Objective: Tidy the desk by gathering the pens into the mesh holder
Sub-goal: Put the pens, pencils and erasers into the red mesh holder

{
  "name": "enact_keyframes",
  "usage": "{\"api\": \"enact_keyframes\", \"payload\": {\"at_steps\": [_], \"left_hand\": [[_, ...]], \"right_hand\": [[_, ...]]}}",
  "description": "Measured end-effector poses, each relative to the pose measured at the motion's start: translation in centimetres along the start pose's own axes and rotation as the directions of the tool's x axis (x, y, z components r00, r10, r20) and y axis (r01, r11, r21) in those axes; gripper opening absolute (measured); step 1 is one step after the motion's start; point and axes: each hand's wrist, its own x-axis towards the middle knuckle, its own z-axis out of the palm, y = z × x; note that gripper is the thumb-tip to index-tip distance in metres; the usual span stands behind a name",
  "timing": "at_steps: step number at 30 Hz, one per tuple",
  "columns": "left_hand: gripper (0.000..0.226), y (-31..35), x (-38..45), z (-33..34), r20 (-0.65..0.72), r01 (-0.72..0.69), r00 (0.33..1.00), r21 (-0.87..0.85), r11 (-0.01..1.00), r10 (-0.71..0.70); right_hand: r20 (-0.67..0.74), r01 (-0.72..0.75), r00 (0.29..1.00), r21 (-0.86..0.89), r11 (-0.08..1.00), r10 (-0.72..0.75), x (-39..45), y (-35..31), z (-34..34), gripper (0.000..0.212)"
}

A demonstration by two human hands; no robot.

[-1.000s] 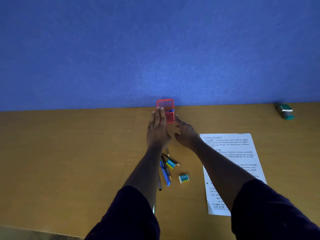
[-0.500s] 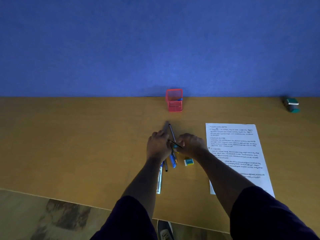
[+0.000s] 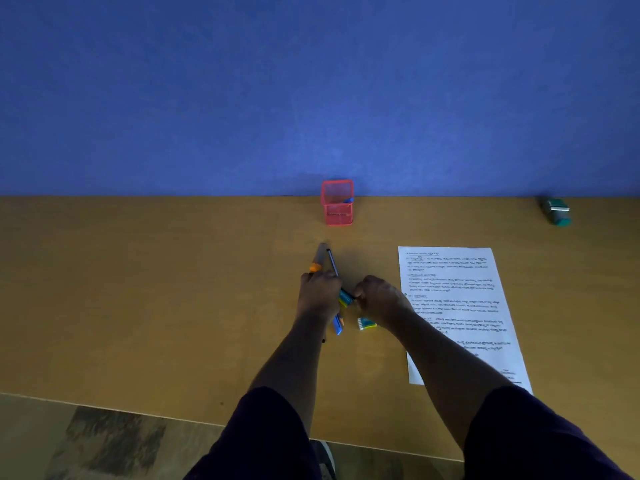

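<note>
A red mesh holder (image 3: 337,206) stands at the desk's far edge against the blue wall, with a blue item showing at its rim. My left hand (image 3: 320,295) grips a bundle of pens (image 3: 323,259) whose ends stick out towards the holder; a blue pen (image 3: 338,324) pokes out below the hand. My right hand (image 3: 379,296), fingers curled, pinches a thin dark pen or pencil next to a blue and yellow eraser (image 3: 345,298) lying between my hands.
A second small eraser (image 3: 366,323) lies just below my right hand. A printed sheet of paper (image 3: 457,306) lies to the right. A green stapler-like object (image 3: 556,211) sits at the far right by the wall. The desk's front edge (image 3: 138,410) runs across the bottom left.
Both hands pulled back from the holder to the pile of pens. My left hand took hold of several pens, and my right hand closed on a thin one beside the eraser.
</note>
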Motion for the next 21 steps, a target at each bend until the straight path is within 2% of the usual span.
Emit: {"api": "enact_keyframes", "payload": {"at_steps": [9, 13, 16, 18, 21], "left_hand": [[0.030, 0.3, 1.3, -0.3, 0.020, -0.079, 0.997, 0.051, 0.996, 0.078], [0.023, 0.2, 1.6, 0.2, -0.030, -0.117, 0.993, 0.015, 0.993, 0.118], [0.021, -0.1, 1.9, 0.3, -0.110, -0.078, 0.992, -0.100, 0.992, 0.067], [0.018, -0.4, 2.1, 0.1, -0.180, -0.012, 0.983, -0.214, 0.977, -0.027], [0.033, -1.0, 2.2, -0.2, -0.235, 0.067, 0.958, -0.375, 0.925, -0.165]], "right_hand": [[-0.109, -0.015, 0.994, -0.078, 0.997, 0.007, 0.2, -0.5, 0.8, 0.018], [-0.178, -0.029, 0.984, -0.068, 0.997, 0.016, 0.8, 0.3, -0.2, 0.021], [-0.303, 0.001, 0.952, 0.131, 0.991, 0.039, 1.6, 0.1, -1.1, 0.017], [-0.338, -0.046, 0.930, 0.287, 0.957, 0.146, 2.4, -0.4, -1.5, 0.022], [-0.187, -0.192, 0.945, 0.342, 0.920, 0.267, 3.7, -1.2, -1.5, 0.028]]}}
